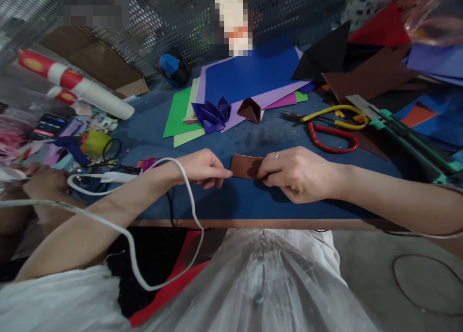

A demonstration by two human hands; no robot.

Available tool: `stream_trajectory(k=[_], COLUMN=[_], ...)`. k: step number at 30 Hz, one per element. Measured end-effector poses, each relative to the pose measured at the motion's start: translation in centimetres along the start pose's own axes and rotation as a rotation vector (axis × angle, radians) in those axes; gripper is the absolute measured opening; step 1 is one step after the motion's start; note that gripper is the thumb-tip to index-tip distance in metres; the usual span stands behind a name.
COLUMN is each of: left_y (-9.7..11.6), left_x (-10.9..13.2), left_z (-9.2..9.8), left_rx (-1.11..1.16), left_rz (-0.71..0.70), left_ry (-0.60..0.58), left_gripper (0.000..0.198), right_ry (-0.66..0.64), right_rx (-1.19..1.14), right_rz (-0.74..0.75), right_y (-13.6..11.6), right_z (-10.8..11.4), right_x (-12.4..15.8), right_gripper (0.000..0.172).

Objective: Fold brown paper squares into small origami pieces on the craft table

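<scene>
While the right hand [294, 173], ringed on one finger, gripped one end of a brown paper strip [246, 167], the left hand [208, 168] pinched the opposite end between narrowed thumb and fingertips. The brown paper strip lay between the two hands, just above the blue tabletop [235, 204] and near its front edge; taken as the clock's centre, it had the left hand at nine o'clock and the right at three. A white cable [191, 206] looped across the left forearm, its lower bend at about eight o'clock. Farther out stood two folded pieces — a purple paper form [213, 115] at eleven o'clock and a brown paper form [249, 111] at twelve. Behind them, also toward twelve, a blue sheet [253, 76] rested on a lilac sheet [262, 98], with a green sheet [176, 114] at about eleven. Scissors [334, 144] with one red and one yellow handle lay at two o'clock. At ten o'clock, well apart, was a red-and-white roll [104, 98]; another person's hand [47, 180], partly blurred, appeared at nine.
</scene>
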State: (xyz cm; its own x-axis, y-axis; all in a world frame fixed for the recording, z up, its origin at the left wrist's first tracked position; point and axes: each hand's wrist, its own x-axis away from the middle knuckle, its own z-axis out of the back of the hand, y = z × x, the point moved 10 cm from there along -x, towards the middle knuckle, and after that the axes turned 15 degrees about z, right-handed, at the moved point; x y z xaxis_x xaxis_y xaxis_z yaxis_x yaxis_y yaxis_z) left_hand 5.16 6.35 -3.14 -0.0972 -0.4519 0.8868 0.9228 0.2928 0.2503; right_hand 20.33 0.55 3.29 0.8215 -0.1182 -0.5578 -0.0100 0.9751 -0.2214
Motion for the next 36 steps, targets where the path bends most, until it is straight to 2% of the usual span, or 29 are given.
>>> stream_trajectory(k=[6,9,14,21,36], left_y=[4.5,5.5,5.7,5.9,4.9], left_x=[0.1,-0.2,-0.7,-1.0,-1.4], left_z=[-2.1,-2.6,-2.9,-3.2,-2.9], left_rx=[-0.173,-0.229,-0.274,-0.245,-0.218], left_rz=[-0.165,-0.164,-0.098,-0.077,-0.046], left_ry=[0.061,0.047,0.006,-0.067,-0.082], left_gripper=[0.046,0.043,0.041,0.037,0.038], right_ry=[0.015,0.004,-0.009,-0.009,-0.039], right_rx=[0.054,0.036,0.011,0.038,0.021], right_rz=[-0.021,-0.031,-0.031,-0.009,-0.030], right_y=[0.2,0.3,0.4,0.2,0.4], right_z=[0.3,0.1,0.0,0.1,-0.2], right_x=[-0.1,0.0,0.1,-0.1,0.1], right_gripper=[0.031,0.031,0.027,0.028,0.027])
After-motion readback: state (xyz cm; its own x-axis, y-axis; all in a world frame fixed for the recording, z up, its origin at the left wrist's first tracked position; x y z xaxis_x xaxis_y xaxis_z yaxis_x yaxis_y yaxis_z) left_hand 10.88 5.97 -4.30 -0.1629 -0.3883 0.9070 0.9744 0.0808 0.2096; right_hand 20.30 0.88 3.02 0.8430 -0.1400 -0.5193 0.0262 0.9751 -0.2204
